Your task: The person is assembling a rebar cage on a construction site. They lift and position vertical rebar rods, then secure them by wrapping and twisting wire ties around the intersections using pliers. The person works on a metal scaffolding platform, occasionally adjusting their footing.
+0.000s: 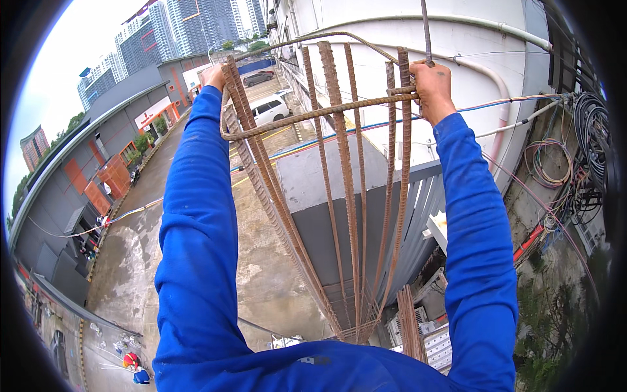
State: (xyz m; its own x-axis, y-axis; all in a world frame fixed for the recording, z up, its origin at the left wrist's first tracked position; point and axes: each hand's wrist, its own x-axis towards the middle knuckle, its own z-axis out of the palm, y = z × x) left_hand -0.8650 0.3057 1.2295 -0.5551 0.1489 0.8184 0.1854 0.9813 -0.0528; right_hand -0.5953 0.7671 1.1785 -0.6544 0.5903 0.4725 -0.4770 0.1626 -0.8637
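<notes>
A rusty rectangular rebar stirrup [320, 113] surrounds the tops of several upright ribbed rebars [341, 130], slightly tilted. At its left corner my left hand [214, 76] is closed on the stirrup, its fingers partly hidden behind the leftmost bars. My right hand [432, 88] makes a fist around the stirrup's right side, where the bent ends overlap. Just above that fist, a thin steel rod [426, 29] rises out of view; whether the fist also touches it, I cannot tell. Both arms, in blue sleeves, reach forward at full length. Lower down, the upright bars converge near my chest.
Coloured cables [366, 127] stretch across behind the bars. A grey block-like structure [326, 173] stands just beyond them, beside a white wall [483, 65]. Coiled black cables [591, 130] hang at the right. Far below lie a concrete yard [130, 274] and a white car [269, 109].
</notes>
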